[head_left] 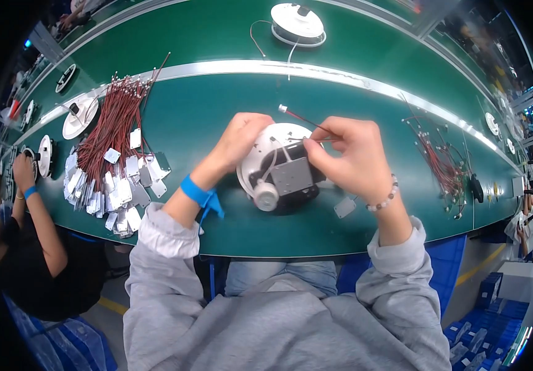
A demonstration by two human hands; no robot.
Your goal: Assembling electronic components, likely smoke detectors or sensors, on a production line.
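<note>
In front of me on the green table is a round white housing (pixel 251 162), its dark inner parts facing up. It carries a grey rectangular box (pixel 293 175) and a white cylindrical part (pixel 265 196). My left hand (pixel 238 141) is closed on the housing's upper left rim, its fingertips partly hidden. My right hand (pixel 354 153), above the housing's right side, pinches a thin red-and-black wire (pixel 302 117) between thumb and fingers. The wire's white connector (pixel 283 108) sticks out to the upper left. Where its other end goes is hidden by the hand.
A heap of red-and-black wires (pixel 117 111) with flat grey-white plates (pixel 118 188) lies at left. More loose wires (pixel 443 164) lie at right. One small plate (pixel 344 208) sits near my right wrist. Another white round unit (pixel 297 23) stands beyond the metal rail. A co-worker's arm (pixel 42 213) is at far left.
</note>
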